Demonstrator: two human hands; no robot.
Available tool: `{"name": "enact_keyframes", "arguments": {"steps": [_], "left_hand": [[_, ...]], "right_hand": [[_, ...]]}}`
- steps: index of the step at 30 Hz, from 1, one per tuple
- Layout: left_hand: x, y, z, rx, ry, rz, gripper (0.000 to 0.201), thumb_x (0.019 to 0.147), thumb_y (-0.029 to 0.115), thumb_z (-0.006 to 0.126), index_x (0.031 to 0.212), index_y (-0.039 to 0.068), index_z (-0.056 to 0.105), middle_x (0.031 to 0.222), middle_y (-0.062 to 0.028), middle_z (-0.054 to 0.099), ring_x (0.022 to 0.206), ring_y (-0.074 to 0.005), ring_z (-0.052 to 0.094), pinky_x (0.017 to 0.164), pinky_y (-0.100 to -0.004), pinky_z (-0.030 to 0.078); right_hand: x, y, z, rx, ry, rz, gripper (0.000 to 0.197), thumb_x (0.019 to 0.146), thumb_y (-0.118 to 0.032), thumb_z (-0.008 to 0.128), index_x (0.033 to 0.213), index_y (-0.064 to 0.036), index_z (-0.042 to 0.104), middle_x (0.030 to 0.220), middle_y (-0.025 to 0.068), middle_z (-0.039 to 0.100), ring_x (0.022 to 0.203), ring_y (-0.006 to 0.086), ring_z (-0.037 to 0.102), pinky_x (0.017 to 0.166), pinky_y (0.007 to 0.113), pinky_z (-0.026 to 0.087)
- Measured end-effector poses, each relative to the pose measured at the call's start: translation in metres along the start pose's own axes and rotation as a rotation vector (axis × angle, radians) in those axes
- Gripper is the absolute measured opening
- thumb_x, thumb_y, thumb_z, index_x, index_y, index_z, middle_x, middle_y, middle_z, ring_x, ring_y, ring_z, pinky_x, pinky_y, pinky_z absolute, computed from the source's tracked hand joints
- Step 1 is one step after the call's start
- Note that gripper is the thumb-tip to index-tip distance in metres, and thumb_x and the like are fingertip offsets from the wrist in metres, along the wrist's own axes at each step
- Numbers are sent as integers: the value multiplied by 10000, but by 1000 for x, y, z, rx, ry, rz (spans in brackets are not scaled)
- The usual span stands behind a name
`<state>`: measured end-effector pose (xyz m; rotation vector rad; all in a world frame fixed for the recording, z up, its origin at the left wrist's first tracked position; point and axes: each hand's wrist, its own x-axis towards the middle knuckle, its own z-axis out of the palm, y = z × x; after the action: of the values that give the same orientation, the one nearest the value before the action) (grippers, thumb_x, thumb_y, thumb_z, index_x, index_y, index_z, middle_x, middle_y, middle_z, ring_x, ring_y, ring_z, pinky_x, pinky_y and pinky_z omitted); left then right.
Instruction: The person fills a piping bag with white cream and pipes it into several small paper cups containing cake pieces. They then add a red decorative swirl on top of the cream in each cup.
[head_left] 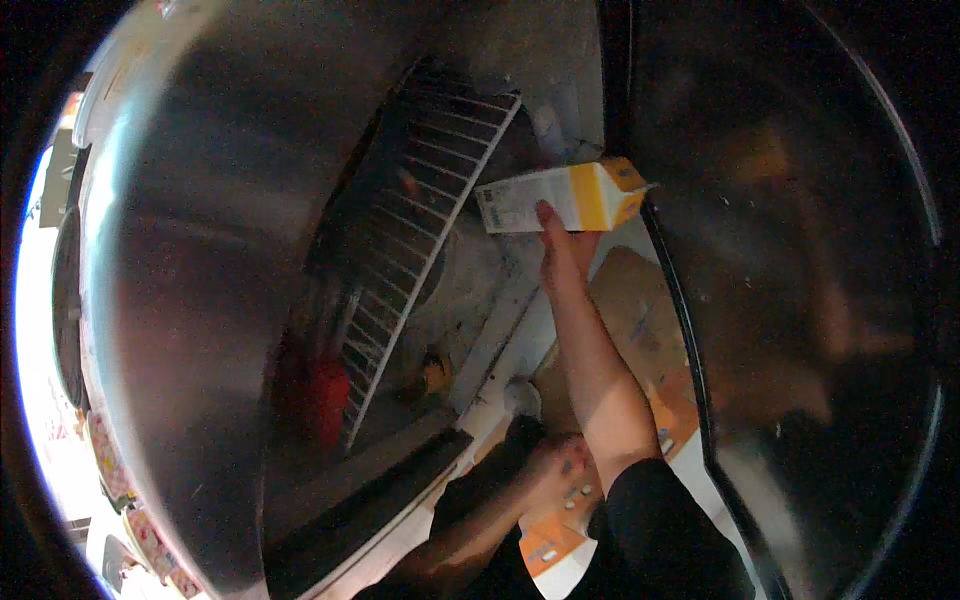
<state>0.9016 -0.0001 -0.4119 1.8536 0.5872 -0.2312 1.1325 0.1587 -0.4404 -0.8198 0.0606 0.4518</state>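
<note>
Holding a white-and-yellow carton point(565, 198) aloft at the mouth of an open stainless-steel refrigerator, the person's right hand point(562, 255) grips it from below, fingers pressed up against the underside and side near the carton's middle, thumb side hidden behind the box. The carton lies nearly level, its long axis running left to right, the white printed panel toward the wire shelf point(425, 230) and the yellow gabled end pointing away from it, toward the dark door edge point(680, 300). Just left of the carton, the shelf's white-coated rods slant steeply down through the cabinet, thin and evenly spaced, with something red point(318, 395) and a small orange-topped object point(435, 372) dim beneath them. The right forearm rises straight from the lower edge to the carton, so this hand is the only one near it. Well below the carton, the left hand point(560, 470) is closed around a second white-and-orange carton point(550, 540) held close to the body; its fingers curl over the top, though the exact hold is hard to read. A brown cardboard box point(630, 320) with more orange-marked cartons sits below the raised one. Brushed, reflective steel point(200, 250) curves across the left of the shelf, smooth and smeared with glare.
</note>
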Motion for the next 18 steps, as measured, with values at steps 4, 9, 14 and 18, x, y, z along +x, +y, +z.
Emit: {"name": "enact_keyframes", "arguments": {"steps": [4, 9, 14, 18], "left_hand": [[23, 14, -34, 304, -337, 82, 241, 771, 81, 530, 1010, 52, 540, 861, -146, 599, 753, -301, 587, 643, -384, 469], [24, 39, -61, 332, -288, 122, 267, 746, 145, 575, 978, 23, 521, 813, -167, 585, 727, -319, 577, 638, -405, 462], [25, 36, -62, 186, -301, 70, 241, 751, 145, 570, 947, 11, 526, 788, -168, 579, 722, -318, 571, 639, -406, 454], [29, 25, -61, 156, -343, 80, 209, 755, 138, 563, 916, 8, 533, 774, -169, 577, 709, -313, 566, 631, -404, 449]], "right_hand": [[31, 55, 20, -259, -142, -158, 658, 669, -120, 737, 1204, -35, 363, 1117, 90, 508, 1022, 215, 501, 883, 332, 399], [59, 92, 51, -546, -126, -293, 635, 647, -153, 755, 1159, -13, 406, 1136, 104, 505, 1055, 230, 489, 894, 350, 394], [99, 120, 75, -617, -317, -187, 526, 707, -135, 693, 1138, -5, 420, 1098, 115, 524, 1042, 231, 495, 879, 344, 400], [133, 115, 90, -619, -382, -195, 492, 730, -128, 663, 1144, -10, 424, 1093, 107, 527, 1035, 222, 496, 870, 336, 402]]}}
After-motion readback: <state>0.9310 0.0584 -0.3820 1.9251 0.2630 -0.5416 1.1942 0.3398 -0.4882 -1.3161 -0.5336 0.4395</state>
